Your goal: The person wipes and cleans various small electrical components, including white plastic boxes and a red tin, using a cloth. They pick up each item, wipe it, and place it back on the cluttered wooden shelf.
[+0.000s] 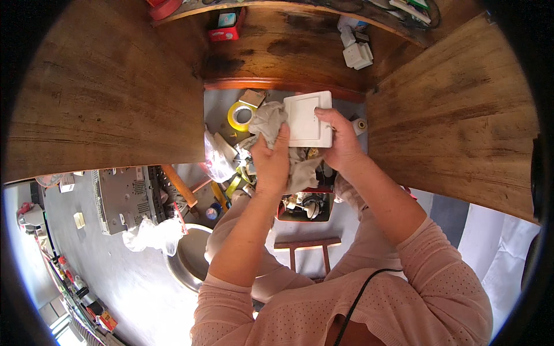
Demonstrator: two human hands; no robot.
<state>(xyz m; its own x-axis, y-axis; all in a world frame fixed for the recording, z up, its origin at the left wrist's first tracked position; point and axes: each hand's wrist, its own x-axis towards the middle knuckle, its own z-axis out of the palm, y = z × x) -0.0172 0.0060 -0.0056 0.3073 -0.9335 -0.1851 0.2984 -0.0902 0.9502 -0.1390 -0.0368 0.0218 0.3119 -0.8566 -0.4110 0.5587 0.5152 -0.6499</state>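
A white wall switch plate [303, 119], flat and square with a raised inner panel, is held up in front of the cabinet. My right hand [344, 138] grips its right edge, the thumb lying on the front face. In my left hand [272, 160] is a crumpled grey cloth [269, 119], pressed against the plate's left side. Part of the cloth hangs below the plate between both hands. Under it, on the floor, stands a box [305, 207] of small parts, partly covered by the cloth and my arms.
Open wooden cabinet doors flank me, left [108, 95] and right [450, 116]. Inside sit a red box [227, 28] and white switch boxes [358, 55]. Yellow tape [236, 123], a plastic bag [218, 158], a metal basin [184, 264] and a wooden stool [307, 246] are nearby.
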